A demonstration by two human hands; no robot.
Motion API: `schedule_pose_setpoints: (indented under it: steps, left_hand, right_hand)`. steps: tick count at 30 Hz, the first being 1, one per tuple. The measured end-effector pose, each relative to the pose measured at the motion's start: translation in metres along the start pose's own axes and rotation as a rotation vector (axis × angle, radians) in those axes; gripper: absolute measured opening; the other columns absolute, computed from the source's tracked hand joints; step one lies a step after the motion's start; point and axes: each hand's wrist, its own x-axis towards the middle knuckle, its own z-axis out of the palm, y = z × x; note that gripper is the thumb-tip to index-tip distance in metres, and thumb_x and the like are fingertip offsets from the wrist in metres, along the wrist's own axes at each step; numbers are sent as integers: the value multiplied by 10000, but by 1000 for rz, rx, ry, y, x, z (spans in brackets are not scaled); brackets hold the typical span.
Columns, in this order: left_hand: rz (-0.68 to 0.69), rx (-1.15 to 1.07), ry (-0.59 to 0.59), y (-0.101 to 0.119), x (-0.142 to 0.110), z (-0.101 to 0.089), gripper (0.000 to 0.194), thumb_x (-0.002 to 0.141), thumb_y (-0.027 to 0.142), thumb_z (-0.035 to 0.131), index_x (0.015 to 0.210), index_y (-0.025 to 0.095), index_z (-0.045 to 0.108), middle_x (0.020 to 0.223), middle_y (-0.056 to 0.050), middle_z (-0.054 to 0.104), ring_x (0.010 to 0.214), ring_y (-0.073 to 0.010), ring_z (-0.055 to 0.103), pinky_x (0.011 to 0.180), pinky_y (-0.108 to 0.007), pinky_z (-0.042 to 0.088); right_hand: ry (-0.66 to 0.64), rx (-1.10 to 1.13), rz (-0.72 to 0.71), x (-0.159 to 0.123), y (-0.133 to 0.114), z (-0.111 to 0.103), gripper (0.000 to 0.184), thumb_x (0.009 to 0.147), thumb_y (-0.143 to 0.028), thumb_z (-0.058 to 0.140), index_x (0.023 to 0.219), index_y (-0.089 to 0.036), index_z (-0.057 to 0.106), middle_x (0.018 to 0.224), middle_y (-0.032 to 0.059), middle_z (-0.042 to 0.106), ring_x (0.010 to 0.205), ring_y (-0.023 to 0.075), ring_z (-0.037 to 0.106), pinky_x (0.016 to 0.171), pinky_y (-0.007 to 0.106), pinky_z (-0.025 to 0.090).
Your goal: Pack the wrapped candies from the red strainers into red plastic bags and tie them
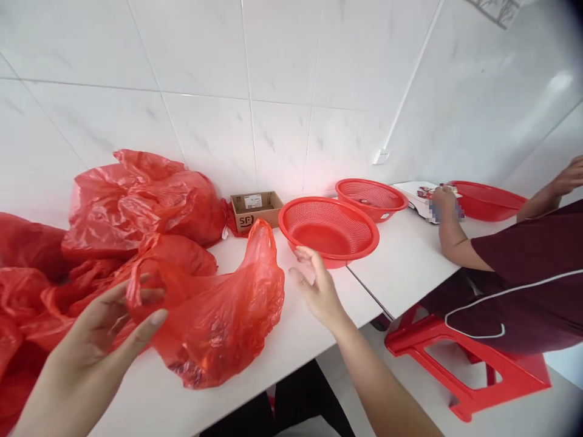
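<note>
A thin red plastic bag point(223, 321) stands slumped on the white table in front of me, with something dark and shiny at its bottom that I cannot make out. My left hand point(100, 340) is at the bag's left side, thumb and fingers apart. Its fingertips lie behind or inside the bag's left handle, without a closed grip. To the right of the bag my right hand point(320, 291) is raised above the table, fingers loosely spread and holding nothing. Just beyond that hand sits a red mesh basket point(328, 258).
Larger red bags point(146, 206) fill the table's left side. A cardboard box point(255, 211) and a second red basket point(371, 209) stand by the wall. At right, a co-worker's arm point(460, 246) reaches over a white device point(416, 197), near a red basin point(489, 209) and stool point(478, 364).
</note>
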Motion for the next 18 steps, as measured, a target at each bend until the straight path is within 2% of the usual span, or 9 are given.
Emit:
schedule_pose_setpoints:
  steps: [3, 5, 8, 11, 14, 16, 18]
  left_hand:
    - [-2, -129, 18, -11, -14, -2, 652, 684, 429, 802, 1288, 351, 568, 1311, -38, 613, 1259, -327, 530, 1106, -584, 362]
    - [-36, -153, 21, -29, -35, 0, 651, 734, 444, 756, 1329, 333, 516, 1353, -58, 564, 1276, -314, 509, 1120, -562, 353]
    - [-163, 22, -84, -66, -73, 10, 710, 753, 472, 716, 1381, 295, 438, 1379, -101, 518, 1235, -314, 534, 1065, -546, 422]
    - [-245, 268, -127, -94, -97, 23, 706, 707, 505, 721, 1304, 207, 491, 1241, -143, 573, 1087, -339, 607, 952, -553, 489]
    - [-327, 366, -204, -102, -94, 34, 637, 723, 487, 699, 1254, 183, 522, 1084, -123, 652, 1014, -336, 642, 877, -500, 517]
    - [-365, 304, -305, -98, -81, 38, 572, 773, 462, 659, 1264, 203, 521, 992, -72, 696, 922, -283, 678, 841, -429, 530]
    - [-324, 208, -376, -94, -68, 42, 518, 808, 444, 634, 1267, 225, 536, 980, -37, 719, 907, -244, 688, 859, -381, 523]
  right_hand:
    - [-100, 62, 118, -18, -10, 21, 694, 862, -485, 625, 1453, -292, 317, 1501, 110, 409, 1324, 253, 464, 1078, 462, 412]
    - [-110, 82, 170, -27, -6, 29, 758, 848, -481, 643, 1481, -300, 268, 1531, 111, 363, 1354, 261, 427, 1099, 479, 387]
    - [-141, 112, 221, -44, 13, 36, 711, 849, -455, 647, 1454, -296, 309, 1512, 112, 389, 1311, 263, 475, 1076, 476, 412]
    - [-197, 119, 262, -65, 33, 44, 639, 854, -441, 636, 1405, -282, 353, 1390, 116, 520, 1128, 254, 605, 952, 451, 509]
    - [-241, 44, 262, -80, 46, 55, 523, 856, -418, 628, 1317, -275, 426, 1187, 87, 645, 1000, 253, 643, 894, 442, 529]
    - [-268, 17, 260, -81, 51, 60, 446, 866, -396, 611, 1265, -267, 457, 1060, 72, 685, 944, 256, 654, 871, 442, 532]
    - [-275, 91, 290, -74, 55, 62, 402, 888, -383, 574, 1252, -260, 459, 997, 72, 702, 890, 255, 675, 831, 437, 547]
